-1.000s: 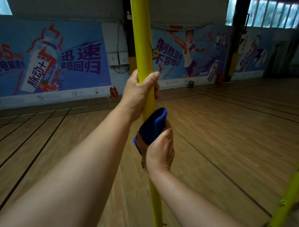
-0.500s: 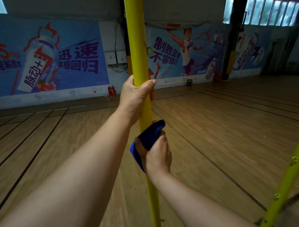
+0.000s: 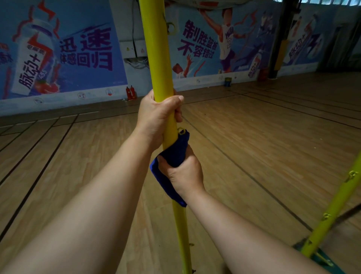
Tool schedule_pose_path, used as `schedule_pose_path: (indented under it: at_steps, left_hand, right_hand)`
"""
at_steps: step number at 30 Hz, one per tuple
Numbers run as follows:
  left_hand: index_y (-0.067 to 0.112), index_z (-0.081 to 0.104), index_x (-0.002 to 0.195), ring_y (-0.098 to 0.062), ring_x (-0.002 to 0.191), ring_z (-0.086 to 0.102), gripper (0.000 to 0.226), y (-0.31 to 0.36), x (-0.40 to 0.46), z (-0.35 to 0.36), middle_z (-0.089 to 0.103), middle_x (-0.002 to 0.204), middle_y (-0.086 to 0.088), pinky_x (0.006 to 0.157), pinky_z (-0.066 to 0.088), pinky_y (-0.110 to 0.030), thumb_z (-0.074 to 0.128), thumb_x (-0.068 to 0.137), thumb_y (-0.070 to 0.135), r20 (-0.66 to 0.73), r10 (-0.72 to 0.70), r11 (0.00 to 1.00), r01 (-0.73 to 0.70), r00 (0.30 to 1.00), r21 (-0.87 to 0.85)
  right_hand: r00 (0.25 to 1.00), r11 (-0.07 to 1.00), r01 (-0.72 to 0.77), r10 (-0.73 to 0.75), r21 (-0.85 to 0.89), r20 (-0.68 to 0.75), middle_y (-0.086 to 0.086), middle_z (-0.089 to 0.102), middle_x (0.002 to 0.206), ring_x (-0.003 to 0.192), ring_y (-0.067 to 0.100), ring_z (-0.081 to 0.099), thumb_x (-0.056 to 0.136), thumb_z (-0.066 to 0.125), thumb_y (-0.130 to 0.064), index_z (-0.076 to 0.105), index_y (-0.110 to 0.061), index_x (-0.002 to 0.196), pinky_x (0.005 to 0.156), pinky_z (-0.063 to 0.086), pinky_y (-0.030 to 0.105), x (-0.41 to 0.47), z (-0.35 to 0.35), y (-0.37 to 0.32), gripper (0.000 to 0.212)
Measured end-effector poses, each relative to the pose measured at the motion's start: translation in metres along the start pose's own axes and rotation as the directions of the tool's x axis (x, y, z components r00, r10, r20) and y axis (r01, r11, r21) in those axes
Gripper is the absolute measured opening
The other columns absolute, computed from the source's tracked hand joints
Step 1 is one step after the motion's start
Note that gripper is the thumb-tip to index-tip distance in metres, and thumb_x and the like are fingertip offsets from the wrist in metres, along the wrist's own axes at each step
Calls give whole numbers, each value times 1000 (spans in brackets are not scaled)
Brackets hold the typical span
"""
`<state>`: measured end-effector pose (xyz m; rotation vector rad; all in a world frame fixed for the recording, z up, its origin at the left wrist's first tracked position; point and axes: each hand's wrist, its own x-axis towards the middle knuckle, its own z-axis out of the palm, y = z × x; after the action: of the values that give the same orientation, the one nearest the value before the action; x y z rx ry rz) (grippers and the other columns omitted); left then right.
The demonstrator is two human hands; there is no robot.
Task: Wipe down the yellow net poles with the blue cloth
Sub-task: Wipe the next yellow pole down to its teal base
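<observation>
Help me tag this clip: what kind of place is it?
Most likely an indoor sports hall: a wooden floor with painted court lines, yellow net poles, and a basketball-player wall banner.

Dim indoor scene; daylight enters from windows at 1 o'clock. Floor darkens toward 3 o'clock. Wide-angle distortion bends edges; forearms at 6 o'clock appear soft.

I see both bare forearms reaching forward and up, nearly parallel. My left hand sits higher, fingers curled round the upright glossy yellow metal pole, thumb tip lying across its front. My right hand is just below it, wrist bent back, fingers and thumb clamping the folded dark blue cloth against the same pole.
</observation>
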<state>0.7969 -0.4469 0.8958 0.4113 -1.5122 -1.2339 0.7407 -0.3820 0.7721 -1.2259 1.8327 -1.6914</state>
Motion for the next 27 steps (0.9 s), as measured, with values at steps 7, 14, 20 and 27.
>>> schedule_pose_path:
  at_steps: [7,14,20,27]
  left_hand:
    - [13,55,95,-15,53,58,25,1,-2,-1,61,63,1,56,52,-31,74,79,16,11,2,1000,-2,1000,-9]
    - [14,55,93,-15,53,58,19,-1,-2,-1,61,64,2,56,52,-31,72,88,8,-25,21,1000,-20,999,18]
    - [12,55,94,-15,50,58,19,-4,-2,1,60,65,-1,54,52,-31,72,87,8,-60,37,998,-34,998,47]
    - [13,56,95,-15,52,59,21,-5,-4,0,62,64,2,55,52,-31,74,84,14,-53,29,999,-26,998,43]
  right_hand:
    - [994,997,-65,60,50,93,-13,74,96,93,7,71,59,73,-69,62,-31,117,86,60,42,-8,-1,23,70]
    - [989,996,-84,84,-5,125,-12,73,95,90,10,71,57,70,-70,59,-32,114,83,60,42,-12,-3,23,69]
    - [996,989,20,-32,-146,-79,-16,60,100,88,9,58,70,77,-63,43,-37,105,70,45,28,-3,4,-11,55]
    - [990,985,-3,-21,-175,-141,-11,63,104,95,14,63,74,79,-57,49,-29,112,78,48,31,-5,10,-12,55]
